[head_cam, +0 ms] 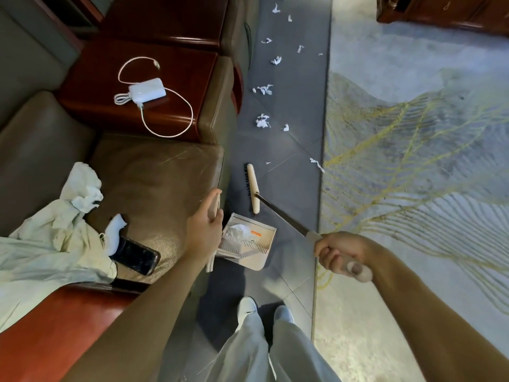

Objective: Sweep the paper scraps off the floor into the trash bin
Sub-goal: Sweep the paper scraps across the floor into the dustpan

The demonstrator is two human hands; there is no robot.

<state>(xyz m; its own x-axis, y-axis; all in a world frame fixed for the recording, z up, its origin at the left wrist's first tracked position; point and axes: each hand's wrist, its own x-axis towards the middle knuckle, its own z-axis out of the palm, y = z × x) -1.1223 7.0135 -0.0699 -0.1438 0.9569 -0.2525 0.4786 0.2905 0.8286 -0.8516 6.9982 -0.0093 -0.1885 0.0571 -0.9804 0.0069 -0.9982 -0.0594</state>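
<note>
My right hand grips the pale end of a broom handle; its dark shaft runs up-left to the cream broom head, which stands on the grey tiles. My left hand holds the upright beige handle of a dustpan. The pan sits on the floor just below the broom head and has white crumpled paper in it. Several white paper scraps lie scattered up the tile strip, the nearest one by the carpet edge. No trash bin is in view.
A brown leather sofa with a phone and pale cloth lies on the left. A dark wooden side table carries a white charger and cable. A patterned carpet covers the right. My feet stand on the tiles.
</note>
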